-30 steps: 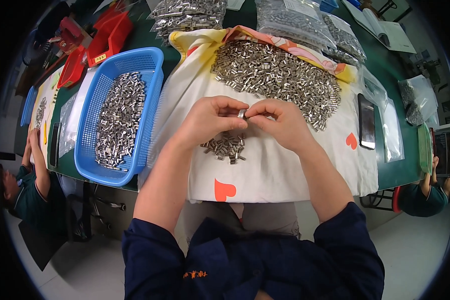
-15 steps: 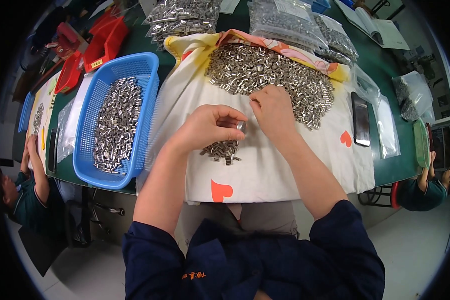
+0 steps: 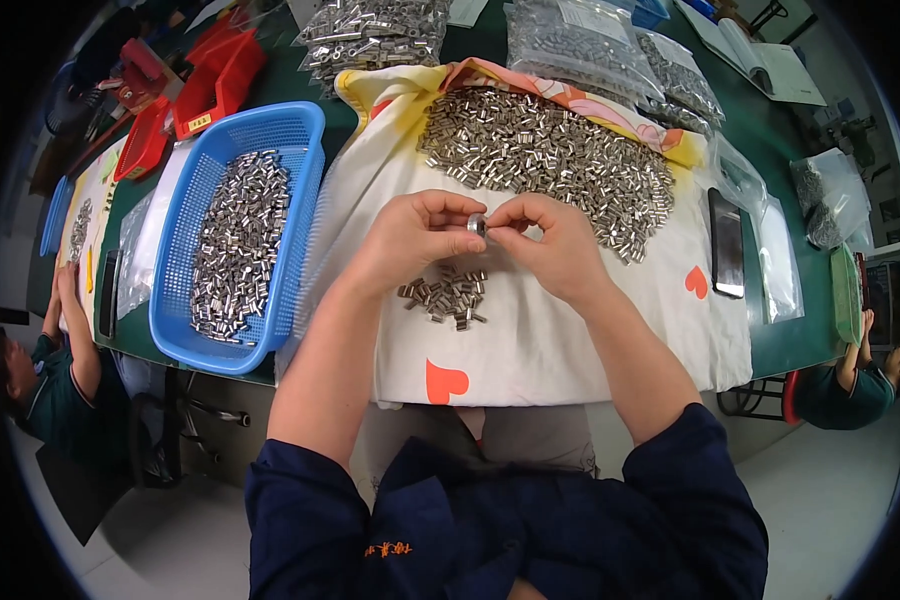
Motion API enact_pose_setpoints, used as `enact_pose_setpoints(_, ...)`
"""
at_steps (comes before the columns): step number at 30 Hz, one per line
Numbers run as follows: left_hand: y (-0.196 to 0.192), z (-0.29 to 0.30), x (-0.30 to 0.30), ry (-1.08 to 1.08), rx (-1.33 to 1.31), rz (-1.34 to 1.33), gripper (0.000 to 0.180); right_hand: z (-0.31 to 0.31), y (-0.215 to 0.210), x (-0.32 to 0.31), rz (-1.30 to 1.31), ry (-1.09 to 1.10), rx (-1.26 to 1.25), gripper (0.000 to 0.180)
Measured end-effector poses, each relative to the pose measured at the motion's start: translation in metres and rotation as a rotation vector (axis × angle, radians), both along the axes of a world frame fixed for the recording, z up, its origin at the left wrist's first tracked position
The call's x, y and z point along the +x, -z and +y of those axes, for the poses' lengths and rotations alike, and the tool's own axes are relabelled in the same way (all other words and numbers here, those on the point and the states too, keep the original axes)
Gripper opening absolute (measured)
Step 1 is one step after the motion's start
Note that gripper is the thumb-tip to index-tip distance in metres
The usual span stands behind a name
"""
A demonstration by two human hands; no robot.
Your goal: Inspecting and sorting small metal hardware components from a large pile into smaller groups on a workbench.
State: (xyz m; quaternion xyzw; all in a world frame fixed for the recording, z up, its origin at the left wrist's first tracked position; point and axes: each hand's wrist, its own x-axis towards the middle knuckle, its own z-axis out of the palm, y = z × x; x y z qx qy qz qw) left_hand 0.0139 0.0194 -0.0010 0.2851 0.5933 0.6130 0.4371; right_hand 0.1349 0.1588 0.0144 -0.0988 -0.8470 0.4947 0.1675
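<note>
My left hand [image 3: 410, 238] pinches a short, round metal ring [image 3: 477, 224] between thumb and fingers, above the cloth. My right hand [image 3: 555, 243] meets it from the other side, thumb and forefinger pressed together at the ring's face. Whatever sits between those right fingertips is too small and covered to make out. Below the hands lies a small heap of short metal sleeves [image 3: 448, 295] on a white patterned cloth [image 3: 590, 350]. Farther off, a much larger pile of the same sleeves [image 3: 540, 140] spreads over the cloth.
A blue perforated basket [image 3: 315, 150] of sleeves stands at left, with red bins [image 3: 220, 80] behind it. Bags of metal parts [image 3: 370, 40] line the back. A black phone [image 3: 726, 243] lies at right beside clear plastic bags [image 3: 776, 262]. Co-workers sit on both sides.
My right hand has come back from the edge of the large pile to the ring in my left hand. The left hand keeps its hold on the ring.
</note>
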Motion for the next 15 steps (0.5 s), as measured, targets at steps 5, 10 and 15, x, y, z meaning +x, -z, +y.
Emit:
enact_pose_setpoints(5, 0.004, 0.001, -0.001, 0.006, -0.029, 0.051, 0.036, -0.003, 0.000, 0.001, 0.010, 0.014, 0.080, 0.007)
enact_pose_setpoints(10, 0.005, 0.003, 0.001, -0.002, -0.068, 0.134, 0.034, -0.009, 0.005, 0.002, 0.191, 0.026, 0.433, 0.005)
enact_pose_setpoints(15, 0.005, 0.002, 0.001, -0.019, -0.028, 0.083, 0.033, -0.010, 0.005, 0.002, 0.136, 0.062, 0.237, 0.004)
